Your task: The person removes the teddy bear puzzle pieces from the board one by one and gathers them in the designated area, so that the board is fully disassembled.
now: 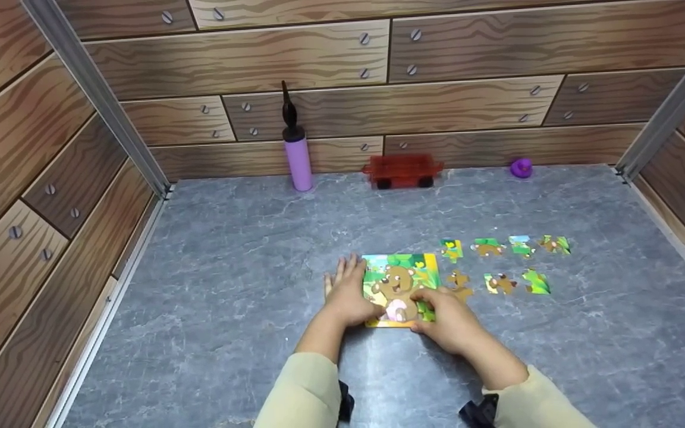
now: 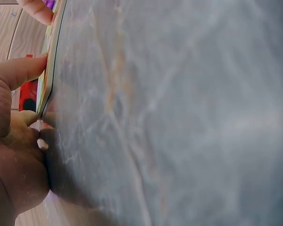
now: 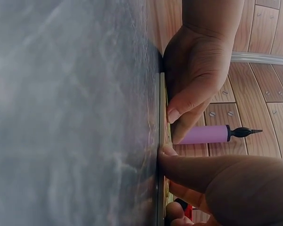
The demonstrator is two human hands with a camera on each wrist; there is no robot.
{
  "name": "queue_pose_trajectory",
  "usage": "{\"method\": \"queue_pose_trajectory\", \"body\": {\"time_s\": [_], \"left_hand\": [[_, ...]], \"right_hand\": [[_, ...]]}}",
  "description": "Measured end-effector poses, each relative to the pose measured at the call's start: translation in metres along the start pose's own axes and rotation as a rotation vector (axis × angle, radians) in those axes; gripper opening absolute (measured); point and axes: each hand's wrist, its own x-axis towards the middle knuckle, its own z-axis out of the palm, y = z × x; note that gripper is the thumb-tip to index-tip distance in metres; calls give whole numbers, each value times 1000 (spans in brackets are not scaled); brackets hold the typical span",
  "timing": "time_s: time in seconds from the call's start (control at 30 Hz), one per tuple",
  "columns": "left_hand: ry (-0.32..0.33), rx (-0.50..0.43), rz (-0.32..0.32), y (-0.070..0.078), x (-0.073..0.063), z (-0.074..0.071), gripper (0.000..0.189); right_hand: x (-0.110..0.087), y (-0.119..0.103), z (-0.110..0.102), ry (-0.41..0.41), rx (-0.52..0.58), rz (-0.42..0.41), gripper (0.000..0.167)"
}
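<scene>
A jigsaw puzzle [image 1: 399,279] with a brown bear on a green ground lies flat on the table in the head view. My left hand [image 1: 347,297] rests along its left edge, fingers stretched forward and thumb laid over the lower left part. From the right, my right hand [image 1: 452,318] holds the lower right corner, index finger bent onto the picture and thumb at the front edge. In the right wrist view the right thumb [image 3: 179,162] touches the rim of the puzzle. The left thumb [image 2: 21,70] reaches over that rim in the left wrist view.
Several loose puzzle pieces [image 1: 500,283] lie in two rows to the right. Along the back wall stand a purple hand pump [image 1: 299,160] with a black nozzle, a red toy wagon [image 1: 403,169] and a purple rubber duck [image 1: 521,168]. Wood-patterned walls enclose the grey marbled table [image 1: 229,267].
</scene>
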Motion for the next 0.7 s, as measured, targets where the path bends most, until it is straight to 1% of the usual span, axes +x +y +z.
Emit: {"method": "queue_pose_trajectory", "body": {"time_s": [0.23,0.47,0.7], "left_hand": [[6,-4,4,0,0,-1,110],[-3,-18,-11,0,0,-1,109],[-1,-6,-12,1,-1,-1,110]], "right_hand": [[0,-1,0,13,-7,8,48],[-1,0,1,19,6,7,48],[-1,0,1,21,8,12,49]]}}
